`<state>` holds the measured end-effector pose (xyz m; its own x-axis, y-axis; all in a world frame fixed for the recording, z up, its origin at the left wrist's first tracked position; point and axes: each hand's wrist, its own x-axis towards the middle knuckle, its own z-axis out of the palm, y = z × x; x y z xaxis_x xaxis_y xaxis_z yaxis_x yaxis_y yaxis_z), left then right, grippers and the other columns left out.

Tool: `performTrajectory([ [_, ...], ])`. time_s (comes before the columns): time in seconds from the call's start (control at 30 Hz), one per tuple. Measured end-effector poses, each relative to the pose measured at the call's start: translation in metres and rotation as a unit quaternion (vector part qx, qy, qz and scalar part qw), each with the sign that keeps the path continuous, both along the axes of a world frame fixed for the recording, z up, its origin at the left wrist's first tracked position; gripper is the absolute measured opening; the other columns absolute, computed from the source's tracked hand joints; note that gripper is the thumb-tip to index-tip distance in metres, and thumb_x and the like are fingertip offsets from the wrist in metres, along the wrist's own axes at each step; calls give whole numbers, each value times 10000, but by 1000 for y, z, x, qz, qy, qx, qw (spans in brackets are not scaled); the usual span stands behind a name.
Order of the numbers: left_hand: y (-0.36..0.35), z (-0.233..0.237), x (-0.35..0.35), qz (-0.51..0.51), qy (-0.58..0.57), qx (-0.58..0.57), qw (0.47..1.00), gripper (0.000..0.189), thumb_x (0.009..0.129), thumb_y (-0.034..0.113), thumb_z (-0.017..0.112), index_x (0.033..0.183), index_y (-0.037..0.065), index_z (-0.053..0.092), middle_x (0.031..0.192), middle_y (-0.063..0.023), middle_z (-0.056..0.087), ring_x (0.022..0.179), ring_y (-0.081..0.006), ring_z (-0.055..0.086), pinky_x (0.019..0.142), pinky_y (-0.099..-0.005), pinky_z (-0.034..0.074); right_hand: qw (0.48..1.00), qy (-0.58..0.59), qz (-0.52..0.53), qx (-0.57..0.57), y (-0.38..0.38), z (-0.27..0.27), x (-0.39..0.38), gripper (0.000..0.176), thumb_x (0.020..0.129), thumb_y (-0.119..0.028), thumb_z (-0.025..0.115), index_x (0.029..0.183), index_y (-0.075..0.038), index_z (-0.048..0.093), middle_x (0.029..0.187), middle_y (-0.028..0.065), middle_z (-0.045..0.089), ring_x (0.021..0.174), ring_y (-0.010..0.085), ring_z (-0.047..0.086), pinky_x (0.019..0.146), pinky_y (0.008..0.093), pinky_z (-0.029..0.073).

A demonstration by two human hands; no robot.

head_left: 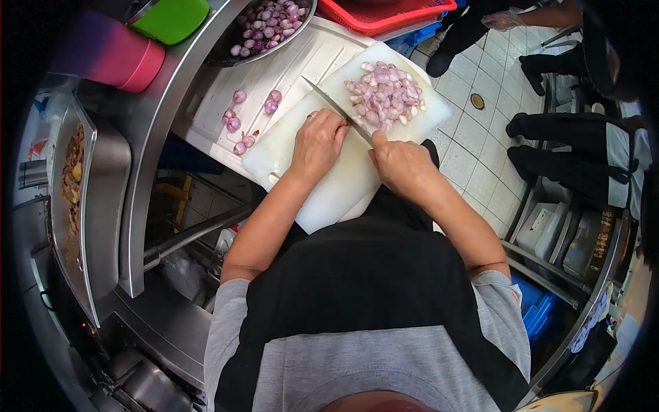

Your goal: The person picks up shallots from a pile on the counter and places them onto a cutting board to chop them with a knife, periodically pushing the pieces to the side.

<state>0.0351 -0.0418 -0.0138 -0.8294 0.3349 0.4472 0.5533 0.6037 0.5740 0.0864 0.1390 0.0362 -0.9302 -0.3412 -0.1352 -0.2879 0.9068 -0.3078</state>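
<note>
My right hand (405, 168) is wrapped round the handle of a knife (336, 108), whose blade points up and left across the white cutting board (316, 196). Close to the blade, my left hand (320, 141) is closed over the board, its fingers bent together; what they hold, if anything, is hidden. A heap of peeled and cut shallots (386, 95) lies on the board beyond the knife. Several unpeeled shallots (233, 124) are on the white tray table (206, 118) left of the board. A small pale piece rests at the board's left edge.
A metal bowl of shallots (269, 27) stands at the back, beside a red basket (384, 15). Pink (141, 65) and green (171, 19) containers sit on a steel counter at left, near a metal tray of food (73, 182). Other people stand on the tiled floor at right.
</note>
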Motion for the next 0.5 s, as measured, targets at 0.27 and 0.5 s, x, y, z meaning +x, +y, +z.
performTrajectory([
  [0.27, -3, -5, 0, -14, 32, -1, 999, 93, 785, 41, 740, 845, 20, 672, 853, -103, 659, 790, -299, 645, 715, -389, 514, 999, 10, -1, -34, 0, -1, -8, 175, 956, -154, 457, 960, 16, 498, 716, 232, 678, 685, 406, 692, 591, 506, 546],
  [0.5, -3, -3, 1, -5, 19, -12, 1000, 86, 774, 31, 730, 827, 38, 663, 851, -98, 627, 819, -301, 625, 735, -401, 516, 1000, 1, -7, -19, -4, -7, -1, 241, 972, -220, 522, 956, 12, 458, 677, 210, 657, 658, 417, 665, 606, 510, 531],
])
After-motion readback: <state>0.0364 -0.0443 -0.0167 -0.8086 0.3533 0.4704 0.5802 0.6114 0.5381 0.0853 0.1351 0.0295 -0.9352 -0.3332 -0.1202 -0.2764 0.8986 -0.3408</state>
